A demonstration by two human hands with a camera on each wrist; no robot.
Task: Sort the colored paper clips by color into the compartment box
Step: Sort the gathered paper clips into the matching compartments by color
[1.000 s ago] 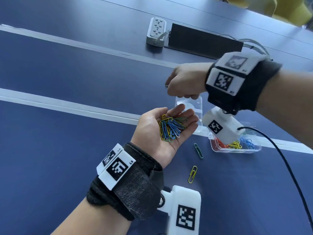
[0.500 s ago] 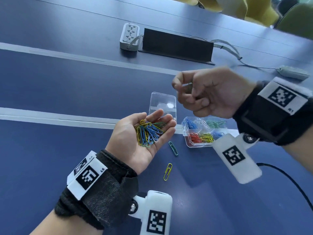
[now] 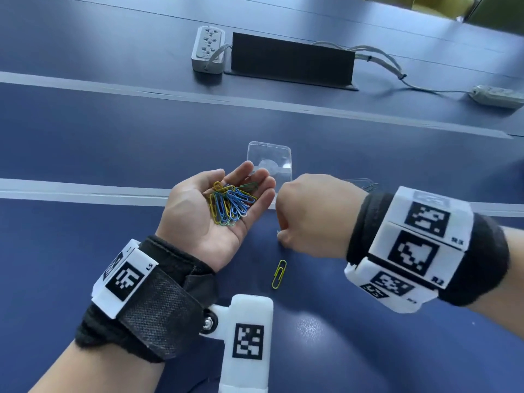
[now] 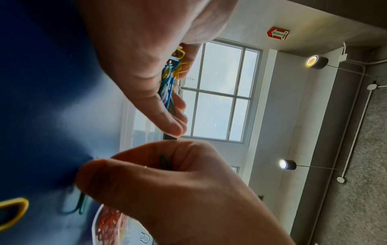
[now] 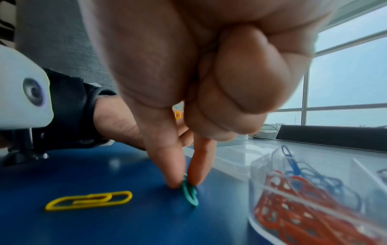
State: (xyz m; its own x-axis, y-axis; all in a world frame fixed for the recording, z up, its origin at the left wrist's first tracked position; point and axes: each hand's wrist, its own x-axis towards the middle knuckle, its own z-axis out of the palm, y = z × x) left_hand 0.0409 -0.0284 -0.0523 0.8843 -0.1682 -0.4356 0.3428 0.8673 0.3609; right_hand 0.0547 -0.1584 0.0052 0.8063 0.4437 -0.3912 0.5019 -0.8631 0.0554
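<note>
We find the right hand (image 5: 188,99) pinching the green clip (image 5: 189,193) on edge, just left of the box (image 5: 314,199); the left hand (image 3: 209,214) cups loose clips (image 3: 231,204).

Background items: dark blue table and room fittings

Table (image 3: 85,143), dark blue, crossed by pale grey strips (image 3: 71,191); grey power strip (image 3: 208,49) at the far side, standing just left of a black rectangular panel (image 3: 292,62); grey cables (image 3: 377,56) run from the panel's right end to a second grey power unit (image 3: 497,96) near the right edge. Olive-yellow chairs (image 3: 442,7) beyond the far edge, partly cut off. Left wrist view: multi-pane window (image 4: 217,92), red fire sign (image 4: 278,33) above it on a pale wall, two lit cylindrical lamps (image 4: 316,61), white conduit (image 4: 356,126) on a grey surface.
</note>
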